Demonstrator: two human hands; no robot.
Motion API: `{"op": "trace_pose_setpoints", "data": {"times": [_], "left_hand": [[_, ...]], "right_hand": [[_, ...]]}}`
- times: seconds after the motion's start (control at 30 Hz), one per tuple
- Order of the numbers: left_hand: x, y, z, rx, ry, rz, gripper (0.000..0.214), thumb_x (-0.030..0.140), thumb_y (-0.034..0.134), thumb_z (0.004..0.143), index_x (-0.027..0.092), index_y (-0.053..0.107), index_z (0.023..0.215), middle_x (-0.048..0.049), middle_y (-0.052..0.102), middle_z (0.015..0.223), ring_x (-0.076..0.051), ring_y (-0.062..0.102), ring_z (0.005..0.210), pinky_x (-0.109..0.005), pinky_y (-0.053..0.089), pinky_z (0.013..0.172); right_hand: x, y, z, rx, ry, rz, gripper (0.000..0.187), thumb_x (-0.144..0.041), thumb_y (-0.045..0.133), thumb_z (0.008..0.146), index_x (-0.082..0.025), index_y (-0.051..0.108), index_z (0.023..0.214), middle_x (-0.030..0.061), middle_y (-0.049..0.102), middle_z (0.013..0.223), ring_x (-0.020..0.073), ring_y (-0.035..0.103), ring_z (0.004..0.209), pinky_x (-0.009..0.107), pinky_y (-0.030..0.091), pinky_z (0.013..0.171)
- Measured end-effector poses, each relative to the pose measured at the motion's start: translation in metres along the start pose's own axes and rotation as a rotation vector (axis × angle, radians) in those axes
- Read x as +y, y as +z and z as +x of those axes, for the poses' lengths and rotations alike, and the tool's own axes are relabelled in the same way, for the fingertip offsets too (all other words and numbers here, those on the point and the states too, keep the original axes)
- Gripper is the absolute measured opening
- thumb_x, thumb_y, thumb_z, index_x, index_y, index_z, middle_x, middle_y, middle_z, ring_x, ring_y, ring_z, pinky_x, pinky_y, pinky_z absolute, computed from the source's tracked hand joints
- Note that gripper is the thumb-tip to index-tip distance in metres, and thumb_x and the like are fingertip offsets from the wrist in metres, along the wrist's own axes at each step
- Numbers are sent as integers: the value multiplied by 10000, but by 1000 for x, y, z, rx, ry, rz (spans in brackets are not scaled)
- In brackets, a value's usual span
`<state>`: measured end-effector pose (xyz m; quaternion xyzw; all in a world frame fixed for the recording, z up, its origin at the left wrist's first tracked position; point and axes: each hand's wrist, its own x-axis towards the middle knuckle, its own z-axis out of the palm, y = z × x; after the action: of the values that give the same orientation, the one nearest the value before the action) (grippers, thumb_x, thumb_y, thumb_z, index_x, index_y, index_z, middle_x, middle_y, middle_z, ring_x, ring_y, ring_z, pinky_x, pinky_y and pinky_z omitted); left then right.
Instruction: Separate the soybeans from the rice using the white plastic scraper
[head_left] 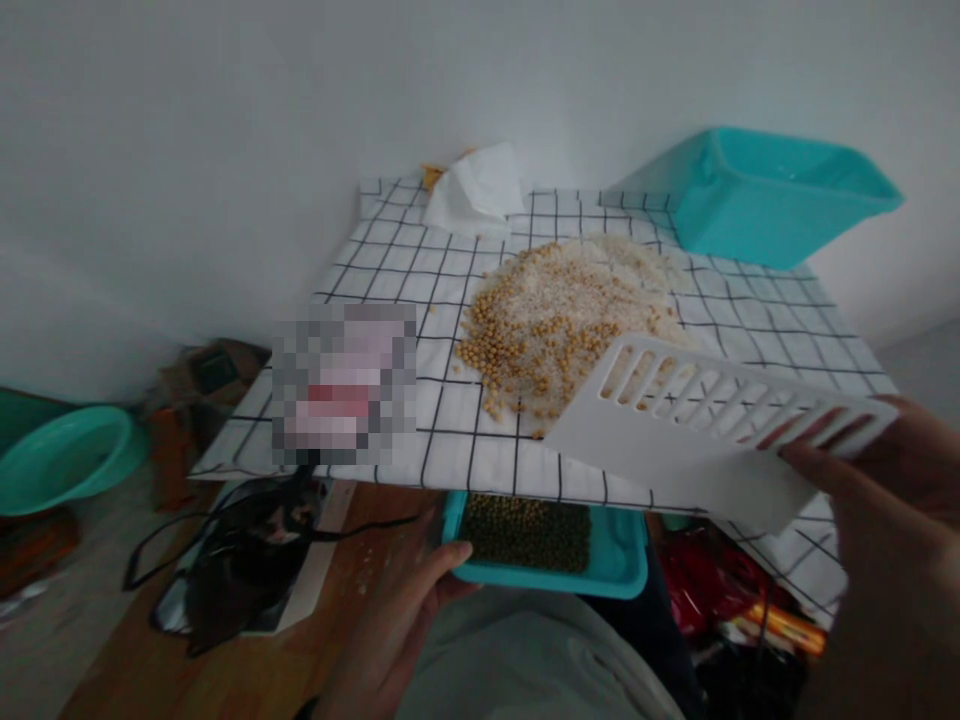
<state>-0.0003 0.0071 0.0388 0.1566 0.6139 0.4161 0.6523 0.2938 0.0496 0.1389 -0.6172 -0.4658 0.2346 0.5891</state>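
My right hand (892, 500) grips a white slotted plastic scoop (697, 430), held tilted over the near right part of the table. Its front edge lies close to a heap of white rice mixed with yellow soybeans (559, 315) on the white black-checked tablecloth (390, 260). My left hand (397, 620) holds the left edge of a teal tray (622, 560) of dark green beans (525, 532), just below the table's front edge, above my lap.
A teal plastic tub (765, 195) stands at the table's back right, a white tissue (476, 190) at the back. A pixelated patch (345, 385) covers the table's left. On the floor are a teal basin (64, 455), black cables (225, 560) and red packaging (712, 585).
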Motion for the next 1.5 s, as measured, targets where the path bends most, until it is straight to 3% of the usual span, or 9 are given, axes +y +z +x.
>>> {"op": "trace_pose_setpoints", "data": {"times": [0.2, 0.53, 0.7, 1.07, 1.3, 1.4, 1.5], "left_hand": [[1, 2, -3, -10, -13, -16, 661, 209, 762, 700, 211, 600, 1340, -88, 794, 1077, -301, 737, 928, -304, 590, 607], [1, 2, -4, -22, 9, -4, 691, 192, 763, 699, 245, 577, 1363, -78, 792, 1063, -308, 740, 939, -275, 565, 554], [-4, -1, -2, -5, -1, -17, 687, 200, 770, 700, 218, 576, 1359, -78, 779, 1032, -286, 732, 890, -300, 588, 603], [3, 5, -7, -12, 5, -22, 647, 174, 734, 720, 239, 596, 1349, -63, 786, 1009, -257, 729, 867, -265, 571, 589], [1, 5, -5, 13, 7, -10, 637, 185, 745, 707, 211, 615, 1330, -75, 775, 999, -249, 706, 835, -265, 565, 572], [1, 6, -5, 11, 7, -9, 631, 172, 731, 718, 207, 608, 1336, -70, 771, 1002, -239, 703, 834, -256, 565, 574], [0, 5, -4, -2, -1, -30, 644, 173, 734, 723, 209, 593, 1351, -60, 772, 976, -234, 705, 825, -262, 571, 590]], "right_hand": [[-1, 7, -6, -177, 148, 12, 190, -257, 827, 629, -274, 746, 800, -29, 719, 738, 147, 657, 633, 227, 493, 506], [21, -6, 5, 105, 118, 55, 218, -205, 860, 517, -220, 737, 697, 3, 732, 711, 168, 672, 608, 240, 510, 473], [13, -2, 3, 27, 147, 37, 194, -187, 832, 599, -244, 747, 764, -16, 745, 795, 152, 682, 664, 242, 529, 547], [4, 5, -1, 14, 103, 26, 159, -213, 809, 585, -256, 729, 716, -30, 684, 657, 150, 637, 654, 235, 439, 483], [9, 2, 3, 32, 57, 44, 151, -230, 814, 574, -231, 725, 697, 3, 696, 698, 180, 659, 686, 260, 446, 498], [9, 2, 1, 27, 61, 44, 190, -232, 830, 543, -238, 729, 703, -7, 689, 673, 168, 640, 631, 245, 402, 431], [7, 5, 0, -10, 98, 18, 170, -218, 816, 591, -260, 729, 731, -31, 702, 687, 140, 633, 618, 234, 441, 475]]}}
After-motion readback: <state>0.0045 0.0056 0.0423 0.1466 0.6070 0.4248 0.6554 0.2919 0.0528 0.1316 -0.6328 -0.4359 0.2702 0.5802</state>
